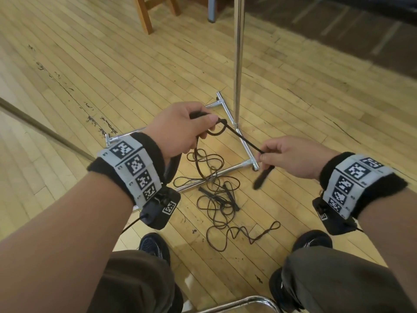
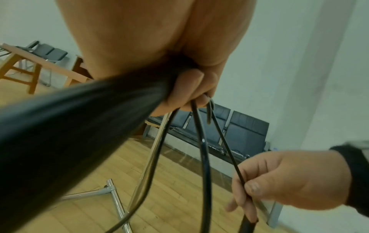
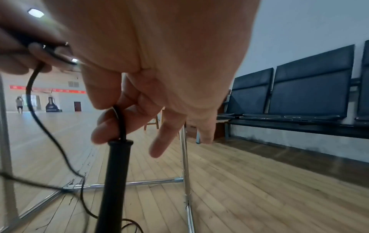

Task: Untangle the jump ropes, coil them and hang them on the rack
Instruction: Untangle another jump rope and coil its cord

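The wooden plank floor (image 1: 94,71) carries the chrome rack (image 1: 238,64), whose upright pole rises from a square tube base. Over and just in front of that base lies the black jump rope tangle (image 1: 216,199): thin cord in many loose, crossing loops, with two black handles (image 1: 230,196) lying in its middle and a long loop trailing toward the person's shoes (image 1: 155,245). Some loops cross the base's front tube. A taut length of cord runs up from the heap, through both hands, above the floor.

Around it stand a wooden chair (image 1: 149,12) beyond the rack and a row of dark padded seats (image 3: 295,94) along the wall; a chrome tube edge (image 1: 243,301) shows between the knees.

The left hand (image 1: 180,129) is curled closed round a black handle (image 2: 79,126) and a few gathered turns of cord, which hang below its fingers. The right hand (image 1: 291,157) pinches the cord between thumb and forefinger just above another black handle (image 3: 115,173), which dangles below; its other fingers are loosely spread.
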Available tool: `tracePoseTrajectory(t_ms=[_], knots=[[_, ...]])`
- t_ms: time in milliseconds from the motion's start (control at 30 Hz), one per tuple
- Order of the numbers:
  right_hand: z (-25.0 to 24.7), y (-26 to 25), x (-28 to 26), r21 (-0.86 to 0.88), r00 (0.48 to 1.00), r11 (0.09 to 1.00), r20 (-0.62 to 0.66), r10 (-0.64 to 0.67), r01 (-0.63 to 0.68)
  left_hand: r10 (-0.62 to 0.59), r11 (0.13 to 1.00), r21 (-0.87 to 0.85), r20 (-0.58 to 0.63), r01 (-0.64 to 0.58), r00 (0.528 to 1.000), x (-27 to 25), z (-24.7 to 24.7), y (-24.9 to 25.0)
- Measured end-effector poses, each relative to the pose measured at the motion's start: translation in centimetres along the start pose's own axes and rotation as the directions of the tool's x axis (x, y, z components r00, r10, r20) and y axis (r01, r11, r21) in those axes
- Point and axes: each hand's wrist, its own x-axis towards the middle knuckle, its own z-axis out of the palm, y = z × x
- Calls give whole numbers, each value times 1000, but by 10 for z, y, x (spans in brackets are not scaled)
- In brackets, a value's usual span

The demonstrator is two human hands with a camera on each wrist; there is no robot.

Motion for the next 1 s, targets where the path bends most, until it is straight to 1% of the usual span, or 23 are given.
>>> tracePoseTrajectory(t_ms=[33,100,200,267,300,367,433,500,600,667,700,733,800,867,900,933,967,1000], knots=[[0,1,0,20,1000,1000,-8,-2,2,-3,999,-42,0,3,1000,1,-1,0],[2,3,1,132,1000,991,-16,-13,15,4,987,-158,-3,-4,1000,1,-5,0],[2,2,2,292,999,956,-34,0,10,41,924,-379,-17,-44,999,1,-11,1],[2,2,4,315,999,949,-41,3,11,60,878,-473,-38,-71,997,2,-17,2],[2,2,5,319,999,948,-40,2,11,68,869,-489,-41,-79,997,2,-18,2],[2,-1,6,352,1000,936,-30,-2,13,81,881,-462,-51,-95,995,2,-17,1],[2,-6,5,428,999,903,-28,-18,28,84,936,-337,-74,-104,994,2,-13,-1],[-1,-15,0,481,997,874,-57,-50,71,68,969,-231,-76,-84,995,3,-9,-2],[-4,-29,-10,511,985,845,-140,-101,159,42,968,-244,-51,-53,998,3,-6,-2],[-5,-34,-13,594,978,782,-184,-101,192,41,962,-268,-41,-50,998,2,-4,-1],[-5,-36,-14,658,974,724,-208,-89,207,42,959,-278,-33,-49,999,2,-3,0],[-6,-39,-16,727,968,646,-240,-78,233,41,957,-287,-26,-46,999,1,-2,0],[-8,-44,-18,831,944,456,-322,-74,320,28,954,-298,-17,-32,999,1,-2,0],[-11,-49,-22,871,919,295,-384,-89,393,-3,962,-274,-27,-4,1000,2,-1,0],[-13,-49,-22,880,914,247,-393,-99,405,-32,974,-226,-53,19,998,3,0,-1],[-13,-50,-23,887,917,230,-385,-105,400,-61,987,-155,-95,46,994,5,1,-2],[-11,-50,-23,889,926,257,-364,-102,378,-83,993,-90,-139,71,987,6,2,-3],[-9,-49,-22,880,939,329,-334,-84,342,-95,995,-59,-158,86,983,7,3,-5]])
